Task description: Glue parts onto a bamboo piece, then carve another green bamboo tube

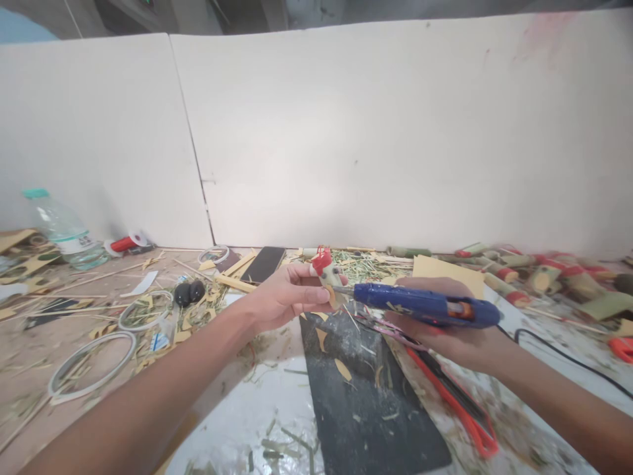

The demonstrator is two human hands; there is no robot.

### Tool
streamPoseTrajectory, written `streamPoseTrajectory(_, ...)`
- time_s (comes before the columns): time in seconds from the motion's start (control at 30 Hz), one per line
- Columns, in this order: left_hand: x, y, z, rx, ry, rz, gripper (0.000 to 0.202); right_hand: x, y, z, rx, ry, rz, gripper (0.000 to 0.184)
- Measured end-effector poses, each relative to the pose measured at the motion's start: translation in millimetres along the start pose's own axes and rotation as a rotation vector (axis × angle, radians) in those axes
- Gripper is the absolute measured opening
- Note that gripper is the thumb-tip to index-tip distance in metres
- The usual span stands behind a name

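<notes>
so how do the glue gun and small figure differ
The glue gun is mostly blue, the small figure pale with a red top. The gun is longer than the figure. The right hand holds the gun, the left hand the figure. Both are hand-held.

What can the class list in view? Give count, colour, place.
Glue gun: 1, blue, right hand
Figure: 1, cream and red, left hand
Mat: 1, black, centre
Cutter: 1, red-black, right of mat
Phone: 1, dark, behind left hand
Bottle: 1, clear, left
Spool: 1, red, beside bottle
Rings: at least 2, white, left
Round things: 2, black, beside rings
Sheet: 1, yellow, behind right hand
Tubes: several, tan and red, right
Cable: 1, black, right
Shavings: many, green-tan, scattered
Panels: 2, white, back
Left hand: 1, bare, centre
Right hand: 1, bare, centre-right
</notes>
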State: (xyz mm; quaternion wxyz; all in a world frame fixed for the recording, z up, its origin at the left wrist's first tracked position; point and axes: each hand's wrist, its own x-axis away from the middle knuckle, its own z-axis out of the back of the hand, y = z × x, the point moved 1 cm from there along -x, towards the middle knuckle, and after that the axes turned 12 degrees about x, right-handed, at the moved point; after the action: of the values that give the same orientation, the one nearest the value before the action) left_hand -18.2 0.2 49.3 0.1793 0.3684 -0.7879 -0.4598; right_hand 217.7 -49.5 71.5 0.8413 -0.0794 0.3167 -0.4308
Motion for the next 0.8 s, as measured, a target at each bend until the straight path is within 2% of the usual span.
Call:
streamPoseTrajectory(0.17,-0.5,0.4,0.4,-0.007,0.031,-0.003,0.029,1.1,-1.0,-0.6,0.004,-0.043,0.06,0.023)
streamPoseTrajectory(0.4,-1.2,-0.7,-0.5,0.003,-0.002,-0.068,0.027,5.5,-6.6,0.7,0.101,-0.015,0.12,0.015)
streamPoseTrajectory(0.53,-1.0,0.8,-4.7,-0.009,-0.005,-0.099,0.025,7.2,-10.6,-0.4,0.232,0.018,0.144,0.011)
streamPoseTrajectory(0.8,1.3,3.3,-13.9,-0.074,0.038,-0.203,0.027,15.1,-2.1,-0.5,0.342,0.033,0.21,0.017)
